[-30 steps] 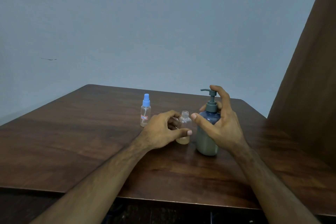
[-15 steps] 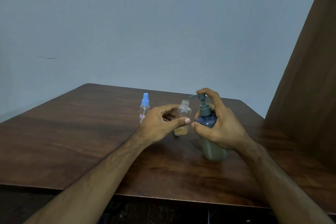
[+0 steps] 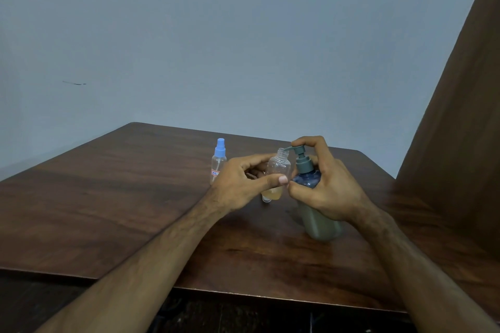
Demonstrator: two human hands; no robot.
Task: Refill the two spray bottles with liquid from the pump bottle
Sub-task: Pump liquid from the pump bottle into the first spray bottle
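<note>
We are holding the open spray bottle (image 3: 277, 174) in our left hand (image 3: 240, 184), fingers (image 3: 273, 180) curled round its clear body, lifted off the worktop (image 3: 108, 197) and leaning toward the right. A little amber liquid is sitting at its bottom. Our right hand (image 3: 328, 184) is gripping the pump bottle (image 3: 315, 205), thumb and fingers clamped on its shoulder while the forefinger is arching over the pump head. The spout tip is resting right at the open neck of the small bottle.

To do this step well, we are judging that the spout needs to point into the neck, not just beside its rim, since the opening is narrow and the pump gives a quick spurt. Pressing slowly should be keeping the stream from overshooting. The pump bottle appears tilted, so bracing its base against the worktop would be steadying it.

The second spray bottle (image 3: 218, 163), its blue cap on, is standing upright just to the left and farther back, waiting for its turn.
</note>
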